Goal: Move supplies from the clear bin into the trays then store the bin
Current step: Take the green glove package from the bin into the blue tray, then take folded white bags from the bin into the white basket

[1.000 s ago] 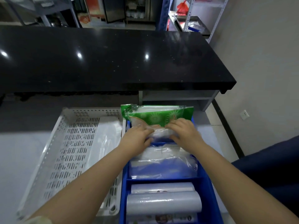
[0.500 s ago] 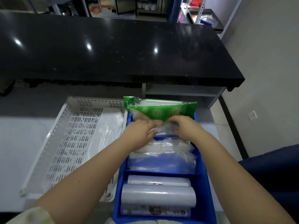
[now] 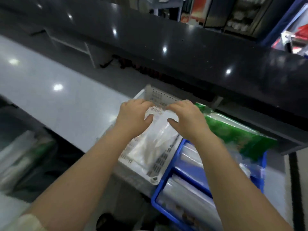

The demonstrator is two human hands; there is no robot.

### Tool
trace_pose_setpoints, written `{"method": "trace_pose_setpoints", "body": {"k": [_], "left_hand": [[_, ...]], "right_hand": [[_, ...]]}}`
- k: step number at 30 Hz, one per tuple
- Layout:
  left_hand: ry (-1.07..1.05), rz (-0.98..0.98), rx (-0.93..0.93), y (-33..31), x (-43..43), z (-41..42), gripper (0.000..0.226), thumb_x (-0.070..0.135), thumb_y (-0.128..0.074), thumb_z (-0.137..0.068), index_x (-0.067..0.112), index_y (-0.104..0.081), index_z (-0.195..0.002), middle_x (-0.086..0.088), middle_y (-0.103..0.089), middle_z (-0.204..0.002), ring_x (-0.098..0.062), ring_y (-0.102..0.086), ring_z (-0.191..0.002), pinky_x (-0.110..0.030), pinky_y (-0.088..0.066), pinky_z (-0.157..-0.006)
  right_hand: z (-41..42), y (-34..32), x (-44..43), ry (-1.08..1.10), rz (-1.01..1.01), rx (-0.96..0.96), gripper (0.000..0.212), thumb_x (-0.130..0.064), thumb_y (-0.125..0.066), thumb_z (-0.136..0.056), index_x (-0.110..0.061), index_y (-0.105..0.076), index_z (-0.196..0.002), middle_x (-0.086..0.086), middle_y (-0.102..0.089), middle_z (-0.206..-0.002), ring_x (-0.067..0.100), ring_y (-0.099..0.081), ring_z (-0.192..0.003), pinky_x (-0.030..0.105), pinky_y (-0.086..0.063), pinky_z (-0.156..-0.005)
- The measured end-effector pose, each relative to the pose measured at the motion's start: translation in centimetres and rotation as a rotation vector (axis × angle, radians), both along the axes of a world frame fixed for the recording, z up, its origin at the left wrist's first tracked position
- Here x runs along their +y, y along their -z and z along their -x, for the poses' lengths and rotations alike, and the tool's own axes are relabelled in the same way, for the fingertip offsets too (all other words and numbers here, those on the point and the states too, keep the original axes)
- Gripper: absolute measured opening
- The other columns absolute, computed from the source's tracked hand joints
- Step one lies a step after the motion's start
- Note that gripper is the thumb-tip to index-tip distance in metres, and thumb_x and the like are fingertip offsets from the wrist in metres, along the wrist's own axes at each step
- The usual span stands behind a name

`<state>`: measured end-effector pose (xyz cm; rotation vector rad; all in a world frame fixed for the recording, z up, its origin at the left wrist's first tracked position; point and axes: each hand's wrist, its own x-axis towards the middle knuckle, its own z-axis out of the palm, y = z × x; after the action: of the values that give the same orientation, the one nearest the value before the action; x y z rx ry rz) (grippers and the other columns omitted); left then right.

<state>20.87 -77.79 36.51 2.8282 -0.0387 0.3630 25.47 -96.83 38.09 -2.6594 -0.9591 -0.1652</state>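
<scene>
Both hands hold a clear plastic packet (image 3: pixel 156 140) by its top edge over the white perforated tray (image 3: pixel 155 178). My left hand (image 3: pixel 133 114) grips the packet's left corner and my right hand (image 3: pixel 185 119) its right corner, fingers curled over it. The packet's lower part lies in the white tray. To the right stands the blue tray (image 3: pixel 166 179), with a green packet (image 3: pixel 233 135) leaning at its far end and clear rolls (image 3: pixel 188 199) at its near end. A blurred clear container (image 3: pixel 25 155) with greenish contents is at the lower left.
A black glossy counter (image 3: pixel 183 52) runs across the back, overhanging the trays. The trays sit on a pale grey surface (image 3: pixel 58 100) that extends to the left. Shelving and a blue rack (image 3: pixel 283 22) show at the far right.
Both hands moved left from the blue tray to the white tray, carrying the clear packet. The view swung left and tilted; the green packet stays in the blue tray.
</scene>
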Motion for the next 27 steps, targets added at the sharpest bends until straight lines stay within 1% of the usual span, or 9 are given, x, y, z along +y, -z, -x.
{"method": "trace_pose_setpoints", "body": {"k": [3,7,12,15,18,22,27], "left_hand": [[-0.155,-0.013,-0.038,-0.5,7.1,4.0,0.035,0.032,-0.062,-0.085,0.022,-0.063,-0.118,-0.002,-0.065,-0.114,-0.029,-0.057,-0.106,-0.041,-0.04,-0.088],[-0.341,-0.027,-0.057,-0.9,18.0,10.3,0.039,0.038,-0.059,-0.087,0.025,-0.059,-0.123,0.0,-0.062,-0.12,-0.026,-0.054,-0.11,-0.043,-0.041,-0.091],[-0.54,-0.037,-0.063,-1.2,32.4,19.2,0.041,0.04,-0.058,-0.085,0.028,-0.057,-0.124,0.001,-0.06,-0.123,-0.024,-0.05,-0.115,-0.044,-0.037,-0.095],[-0.631,-0.043,-0.052,-0.8,40.2,24.2,0.043,0.039,-0.06,-0.083,0.027,-0.059,-0.124,-0.001,-0.061,-0.12,-0.026,-0.05,-0.113,-0.043,-0.039,-0.093],[-0.711,-0.031,-0.027,0.1,46.8,28.5,0.042,0.039,-0.06,-0.083,0.026,-0.059,-0.123,-0.001,-0.063,-0.117,-0.027,-0.053,-0.11,-0.042,-0.041,-0.089],[-0.826,0.022,0.018,2.4,53.7,32.7,0.042,0.038,-0.059,-0.083,0.027,-0.059,-0.124,-0.001,-0.063,-0.118,-0.027,-0.054,-0.111,-0.04,-0.041,-0.088],[-0.949,0.124,0.113,6.4,60.0,35.1,0.042,0.039,-0.059,-0.084,0.028,-0.059,-0.125,-0.002,-0.063,-0.121,-0.027,-0.054,-0.11,-0.04,-0.042,-0.087]], "right_hand": [[2.0,-1.1,7.8,-0.132,-0.011,-0.05,0.038,-0.021,-0.07,-0.082,-0.018,-0.063,-0.119,0.004,-0.064,-0.116,0.029,-0.052,-0.109,0.043,-0.043,-0.09],[5.7,-1.9,20.0,-0.296,-0.02,-0.107,0.037,-0.021,-0.07,-0.082,-0.02,-0.063,-0.119,0.001,-0.063,-0.118,0.028,-0.052,-0.111,0.043,-0.043,-0.089],[11.7,-1.8,36.2,-0.471,-0.033,-0.135,0.037,-0.025,-0.066,-0.085,-0.023,-0.061,-0.121,-0.001,-0.062,-0.121,0.026,-0.051,-0.113,0.039,-0.041,-0.092],[15.0,-0.9,45.0,-0.557,0.011,-0.145,0.035,-0.027,-0.061,-0.086,-0.024,-0.06,-0.121,-0.002,-0.061,-0.12,0.026,-0.05,-0.112,0.041,-0.04,-0.091],[17.7,0.1,52.3,-0.628,0.018,-0.106,0.037,-0.023,-0.064,-0.082,-0.021,-0.062,-0.119,0.001,-0.062,-0.118,0.029,-0.051,-0.11,0.044,-0.042,-0.088],[20.2,2.1,59.7,-0.726,0.007,-0.047,0.035,-0.019,-0.07,-0.08,-0.017,-0.065,-0.115,0.004,-0.065,-0.114,0.03,-0.055,-0.105,0.042,-0.046,-0.086],[20.1,5.9,67.6,-0.81,0.066,0.049,0.037,-0.023,-0.07,-0.083,-0.02,-0.063,-0.119,0.0,-0.062,-0.119,0.025,-0.052,-0.111,0.042,-0.046,-0.091]]}}
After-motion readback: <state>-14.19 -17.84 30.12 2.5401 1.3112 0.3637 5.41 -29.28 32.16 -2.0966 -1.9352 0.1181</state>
